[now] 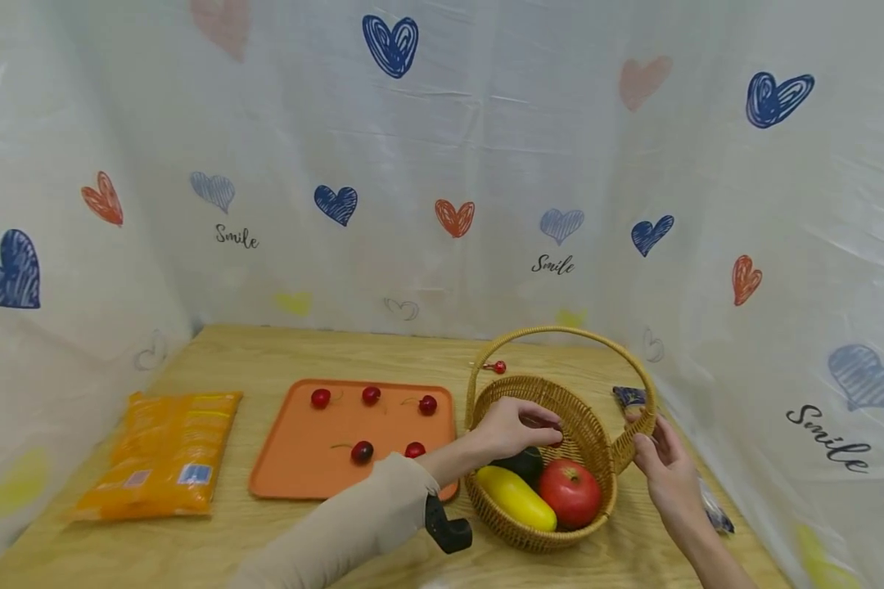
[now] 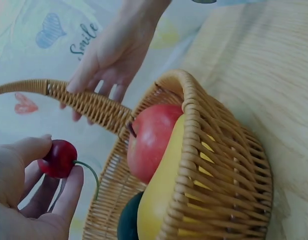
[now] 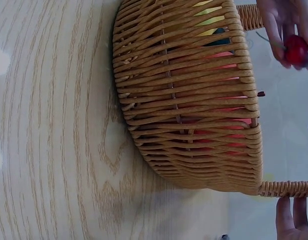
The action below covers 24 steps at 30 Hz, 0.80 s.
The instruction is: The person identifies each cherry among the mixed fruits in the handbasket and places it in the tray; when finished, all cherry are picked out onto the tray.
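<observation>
My left hand (image 1: 511, 427) pinches a dark red cherry (image 2: 59, 159) with a green stem between thumb and fingers, above the open top of a woven wicker basket (image 1: 588, 433). At the basket's right side, my right hand (image 1: 672, 483) holds the lower part of the arched handle (image 2: 94, 107), thumb on one face and fingers behind. Inside the basket lie a red pomegranate-like fruit (image 1: 570, 493), a long yellow fruit (image 1: 516, 497) and a dark green fruit (image 1: 523, 465), partly covered by the others.
Left of the basket is an orange tray (image 1: 302, 458) with several cherries on it. An orange packet (image 1: 165, 454) lies at far left. Behind the basket is a small red item (image 1: 498, 367). A dark wrapper (image 1: 629, 397) lies at right, partly hidden. Printed curtains surround the wooden table.
</observation>
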{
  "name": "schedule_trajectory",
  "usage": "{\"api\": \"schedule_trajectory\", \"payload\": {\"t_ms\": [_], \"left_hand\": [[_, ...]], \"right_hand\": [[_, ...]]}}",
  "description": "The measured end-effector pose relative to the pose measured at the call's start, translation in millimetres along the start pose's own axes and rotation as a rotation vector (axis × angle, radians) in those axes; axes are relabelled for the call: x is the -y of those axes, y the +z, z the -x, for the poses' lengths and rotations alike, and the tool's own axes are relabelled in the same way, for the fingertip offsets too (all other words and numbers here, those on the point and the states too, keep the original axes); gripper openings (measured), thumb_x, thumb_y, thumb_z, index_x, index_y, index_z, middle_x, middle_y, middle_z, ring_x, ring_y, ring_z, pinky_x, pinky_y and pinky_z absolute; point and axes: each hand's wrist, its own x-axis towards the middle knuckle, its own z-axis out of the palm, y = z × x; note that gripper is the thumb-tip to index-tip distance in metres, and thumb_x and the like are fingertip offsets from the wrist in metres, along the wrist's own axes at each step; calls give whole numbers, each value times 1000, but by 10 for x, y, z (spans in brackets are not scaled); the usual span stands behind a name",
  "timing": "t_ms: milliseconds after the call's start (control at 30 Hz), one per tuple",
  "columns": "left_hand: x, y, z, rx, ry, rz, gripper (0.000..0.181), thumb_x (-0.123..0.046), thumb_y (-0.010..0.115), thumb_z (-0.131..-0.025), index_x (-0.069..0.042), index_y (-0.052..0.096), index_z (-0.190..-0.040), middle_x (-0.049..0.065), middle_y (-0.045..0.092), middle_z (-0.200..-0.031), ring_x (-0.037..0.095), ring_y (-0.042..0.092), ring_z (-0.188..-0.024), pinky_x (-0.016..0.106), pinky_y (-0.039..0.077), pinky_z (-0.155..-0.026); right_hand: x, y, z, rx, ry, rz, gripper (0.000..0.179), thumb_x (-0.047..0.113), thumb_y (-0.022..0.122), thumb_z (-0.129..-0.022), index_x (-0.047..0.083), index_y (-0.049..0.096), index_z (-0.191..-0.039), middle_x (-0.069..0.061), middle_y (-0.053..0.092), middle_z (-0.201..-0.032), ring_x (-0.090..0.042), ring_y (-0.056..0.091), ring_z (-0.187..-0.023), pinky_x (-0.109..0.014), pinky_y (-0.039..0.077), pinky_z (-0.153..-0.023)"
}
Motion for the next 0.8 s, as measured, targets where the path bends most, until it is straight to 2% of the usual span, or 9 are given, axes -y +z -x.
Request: {"api": "schedule_trajectory", "payload": {"t_ms": [167, 300, 333, 433, 500, 600, 667, 800], "left_hand": [[39, -174, 139, -22, 7, -11, 22, -22, 72, -85, -13, 73, -105, -7, 68, -92, 5, 61, -80, 23, 51, -73], [90, -338, 265, -38, -5, 40, 21, -20, 72, -86, -13, 73, -106, -4, 68, -93, 9, 61, -83, 28, 52, -74], [64, -380, 322, -44, -7, 51, 21, -18, 71, -86, -11, 72, -106, -2, 68, -93, 10, 61, -84, 28, 52, -75], [119, -522, 447, -69, -7, 64, 22, -19, 71, -86, -11, 72, -106, -1, 68, -93, 11, 62, -85, 29, 51, -76], [177, -639, 536, -83, -5, 61, 24, -20, 71, -86, -10, 71, -108, 0, 68, -95, 12, 62, -87, 29, 51, -77], [330, -846, 656, -103, -6, 73, 28, -21, 70, -87, -8, 69, -112, 2, 67, -99, 15, 63, -91, 34, 52, -80], [410, -1005, 763, -132, -15, 73, 30, -20, 69, -88, -5, 68, -114, 5, 67, -103, 17, 63, -93, 36, 52, -81], [561, -1343, 1013, -235, -49, 66, 34, -20, 69, -88, -2, 66, -116, 9, 67, -106, 20, 63, -95, 39, 52, -82]], "right_hand": [[-2, 6, 1, -1, 3, -28, 52, 27, 47, -100, 9, 29, -146, 9, 41, -129, 10, 44, -109, -10, 44, -82], [1, 10, -1, -5, -13, -45, 45, 25, 47, -100, 13, 35, -142, 7, 42, -128, 9, 45, -109, -10, 45, -81], [-7, 4, 0, -4, -18, -48, 44, 24, 47, -100, 13, 36, -141, 7, 43, -128, 9, 45, -109, -10, 45, -81], [-16, -9, -3, -1, -2, -32, 52, 26, 47, -100, 10, 29, -146, 5, 41, -130, 12, 45, -107, -10, 45, -80], [-26, -18, -5, 3, 2, -44, 56, 25, 47, -100, 7, 24, -148, 6, 41, -130, 12, 45, -107, -10, 45, -80], [-25, -20, -8, 5, 10, -53, 62, 25, 47, -100, 4, 17, -150, 15, 42, -126, 13, 46, -106, -9, 45, -79], [-28, -16, -7, 6, -4, -60, 59, 23, 48, -100, 4, 21, -149, 18, 44, -123, 12, 47, -106, -10, 45, -79], [-31, -20, -7, -1, -28, -53, 49, 22, 48, -100, 11, 32, -145, 18, 46, -121, 11, 47, -107, -10, 45, -79]]}}
